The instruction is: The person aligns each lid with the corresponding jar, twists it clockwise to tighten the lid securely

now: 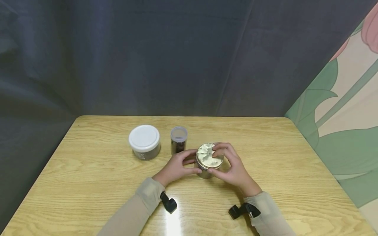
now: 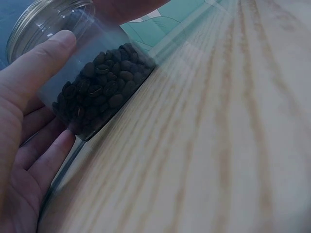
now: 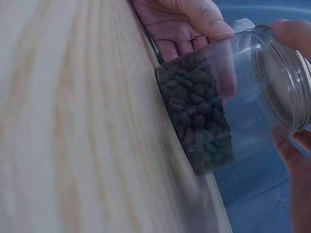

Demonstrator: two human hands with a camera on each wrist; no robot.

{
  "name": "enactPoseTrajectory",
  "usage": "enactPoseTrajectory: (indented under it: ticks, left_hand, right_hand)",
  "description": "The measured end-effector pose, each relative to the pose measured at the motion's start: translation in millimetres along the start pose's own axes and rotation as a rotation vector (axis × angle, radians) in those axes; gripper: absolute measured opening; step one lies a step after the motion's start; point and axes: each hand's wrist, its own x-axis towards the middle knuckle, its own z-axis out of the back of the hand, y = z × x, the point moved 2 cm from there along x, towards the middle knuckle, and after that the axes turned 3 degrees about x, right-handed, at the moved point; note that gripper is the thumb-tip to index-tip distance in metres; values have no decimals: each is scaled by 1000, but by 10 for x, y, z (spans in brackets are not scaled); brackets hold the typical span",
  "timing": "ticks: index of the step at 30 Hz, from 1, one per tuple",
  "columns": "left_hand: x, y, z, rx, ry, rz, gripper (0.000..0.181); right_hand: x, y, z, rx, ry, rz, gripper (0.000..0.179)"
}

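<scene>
Jar (image 1: 205, 174) w/ dark beans (image 3: 194, 111) is upright on table (image 1: 88, 183), a bit below & right of ctr in head view, L hand (image 1: 178, 166) grasping its side, R hand (image 1: 234, 169) gripping its gold lid (image 1: 204, 153), w/ clear canister (image 1: 178, 140) & white-lidded tub (image 1: 144, 139) toward upper L of it.
</scene>
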Motion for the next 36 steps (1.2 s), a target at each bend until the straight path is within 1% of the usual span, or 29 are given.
enactPoseTrajectory:
  ticks: [7,10,13,17,19,21,25,27,31,36]
  left_hand:
    - [14,6,3,11,3,-4,72]
    - [14,1,4,16,1,-8,72]
    - [14,-1,4,18,0,-8,71]
    - [17,6,3,12,3,-6,72]
    - [21,14,3,7,2,-8,72]
    - [19,17,4,4,0,-8,71]
    - [17,17,3,-3,0,-11,71]
    - [17,14,2,-3,0,-14,71]
    - [19,13,-3,1,2,-16,71]
    - [19,11,-12,3,1,-15,70]
  right_hand:
    - [-3,-8,1,13,-1,-26,44]
    - [-11,-22,2,42,2,-41,48]
    - [-21,-35,10,95,16,-67,56]
    - [-22,-54,43,173,22,-132,74]
    - [-19,-65,64,176,28,-172,83]
    - [-22,-80,80,155,49,-219,87]
    - [-33,-94,82,119,107,-289,85]
    - [-37,-99,75,121,120,-311,82]
    - [-38,-96,64,120,109,-326,82]
    - [-38,-89,61,115,95,-323,82]
